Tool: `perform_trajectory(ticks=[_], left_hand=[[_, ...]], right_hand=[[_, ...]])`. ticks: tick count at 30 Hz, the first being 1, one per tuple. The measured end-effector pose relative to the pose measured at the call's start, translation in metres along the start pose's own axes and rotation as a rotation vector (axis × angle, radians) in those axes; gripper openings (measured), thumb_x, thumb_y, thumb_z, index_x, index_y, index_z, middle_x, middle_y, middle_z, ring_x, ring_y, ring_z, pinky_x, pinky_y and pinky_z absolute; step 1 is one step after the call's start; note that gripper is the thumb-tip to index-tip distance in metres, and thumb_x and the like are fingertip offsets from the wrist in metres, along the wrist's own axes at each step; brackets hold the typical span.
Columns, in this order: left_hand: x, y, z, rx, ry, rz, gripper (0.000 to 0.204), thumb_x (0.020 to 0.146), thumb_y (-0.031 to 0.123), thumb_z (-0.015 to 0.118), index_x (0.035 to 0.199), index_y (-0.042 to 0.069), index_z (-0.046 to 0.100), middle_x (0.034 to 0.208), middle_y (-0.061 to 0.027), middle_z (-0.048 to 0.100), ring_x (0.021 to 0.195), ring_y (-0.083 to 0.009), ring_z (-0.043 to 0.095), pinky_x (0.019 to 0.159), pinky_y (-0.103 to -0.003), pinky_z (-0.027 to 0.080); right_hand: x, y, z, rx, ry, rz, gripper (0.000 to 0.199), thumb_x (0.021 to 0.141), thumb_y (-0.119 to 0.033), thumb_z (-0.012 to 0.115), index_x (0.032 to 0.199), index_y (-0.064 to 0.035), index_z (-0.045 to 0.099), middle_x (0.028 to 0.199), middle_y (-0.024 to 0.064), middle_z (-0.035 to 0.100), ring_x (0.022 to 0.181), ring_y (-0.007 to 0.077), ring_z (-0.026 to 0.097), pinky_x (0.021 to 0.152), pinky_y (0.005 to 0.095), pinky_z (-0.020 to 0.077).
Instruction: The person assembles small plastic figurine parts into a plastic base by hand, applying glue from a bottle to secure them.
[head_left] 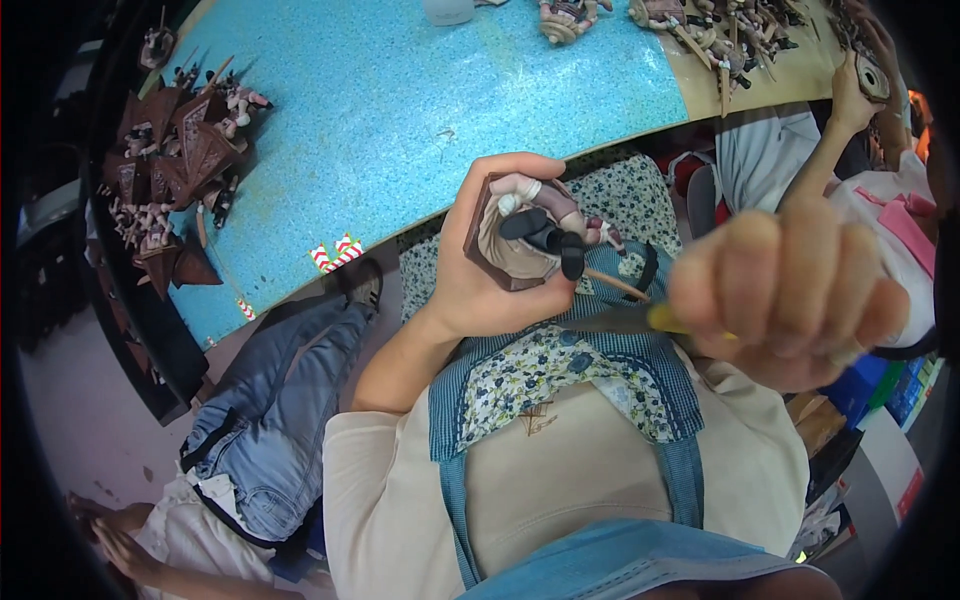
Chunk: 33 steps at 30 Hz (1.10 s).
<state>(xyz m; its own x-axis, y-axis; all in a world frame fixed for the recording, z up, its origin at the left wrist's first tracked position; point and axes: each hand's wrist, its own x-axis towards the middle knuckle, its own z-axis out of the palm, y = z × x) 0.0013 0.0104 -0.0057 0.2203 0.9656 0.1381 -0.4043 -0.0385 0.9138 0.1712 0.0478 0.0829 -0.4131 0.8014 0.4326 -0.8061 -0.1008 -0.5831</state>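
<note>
The left hand's fingers were wrapped around a small painted figurine on a dark brown base, held above the lap, below the tabletop edge. The right hand, blurred and close to the camera, was curled shut on a thin yellow tool just beside the figurine. More brown figurines were heaped on the blue tabletop, well apart at the left.

Turquoise speckled tabletop with bare wooden edge, pale floor beneath, even light
</note>
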Motion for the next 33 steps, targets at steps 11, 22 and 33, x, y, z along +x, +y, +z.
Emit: perform_trajectory(ticks=[11, 22, 33], left_hand=[[-0.004, 0.011, 0.009, 0.251, 0.138, -0.117, 0.067, 0.065, -0.003, 0.073, 0.123, 0.0, 0.039, 0.108, -0.0097, 0.055, 0.101, -0.0174, 0.057, 0.088, -0.03, 0.046], [-0.002, 0.022, 0.005, 0.303, -0.064, -0.047, 0.071, 0.067, -0.003, 0.072, 0.128, 0.0, 0.036, 0.115, -0.0104, 0.052, 0.107, -0.0163, 0.054, 0.092, -0.03, 0.043], [0.0, 0.012, 0.001, 0.154, -0.1, -0.071, 0.072, 0.066, -0.002, 0.071, 0.128, 0.0, 0.036, 0.116, -0.0108, 0.052, 0.108, -0.0174, 0.053, 0.094, -0.031, 0.042]], right_hand=[[0.004, 0.008, -0.017, -1.572, -0.171, 0.212, 0.049, 0.064, -0.021, 0.079, 0.103, 0.0006, 0.06, 0.088, 0.0098, 0.056, 0.073, 0.0183, 0.052, 0.061, 0.0291, 0.0394], [-0.003, 0.015, -0.038, -0.91, -0.041, 0.535, 0.027, 0.078, -0.021, 0.074, 0.087, -0.0003, 0.06, 0.071, 0.001, 0.053, 0.065, 0.0068, 0.046, 0.056, 0.0236, 0.0377], [-0.004, 0.014, -0.039, -0.81, 0.022, 0.628, 0.027, 0.081, -0.023, 0.073, 0.088, -0.0011, 0.059, 0.071, -0.0015, 0.05, 0.066, 0.0057, 0.044, 0.057, 0.0215, 0.0363]])
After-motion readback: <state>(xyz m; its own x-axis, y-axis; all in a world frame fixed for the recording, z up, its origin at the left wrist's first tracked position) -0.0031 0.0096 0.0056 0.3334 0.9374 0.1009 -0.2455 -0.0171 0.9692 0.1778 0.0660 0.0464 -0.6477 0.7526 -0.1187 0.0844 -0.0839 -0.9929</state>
